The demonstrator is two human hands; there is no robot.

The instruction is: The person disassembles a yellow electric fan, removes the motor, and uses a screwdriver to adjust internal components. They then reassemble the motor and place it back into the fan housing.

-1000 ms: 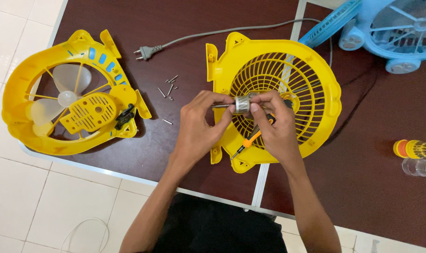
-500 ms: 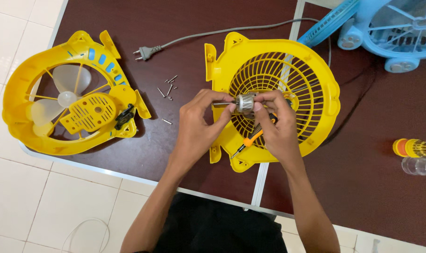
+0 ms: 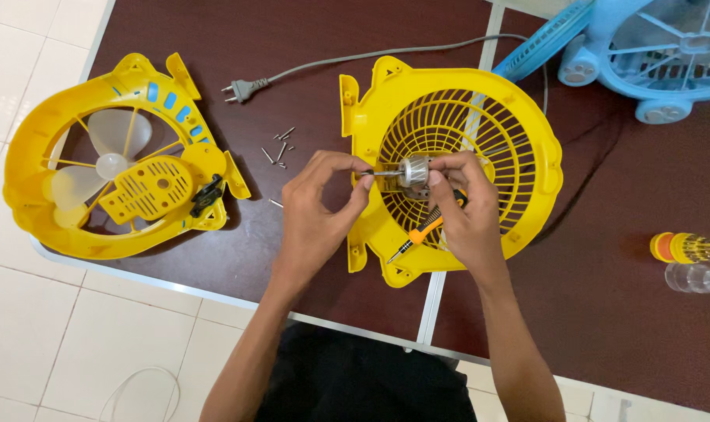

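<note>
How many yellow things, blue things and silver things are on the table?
Yellow: 3, the fan half with the blades, the grille half, the small case.
Blue: 1, the blue fan.
Silver: 1, the little motor, held by both hands; the loose screws are too small to count.
Total: 5

Both hands, left hand point(image 3: 317, 209) and right hand point(image 3: 466, 209), pinch a small metal motor point(image 3: 412, 173) over the yellow fan grille point(image 3: 480, 125), screwdriver point(image 3: 414, 237) lying underneath.
</note>
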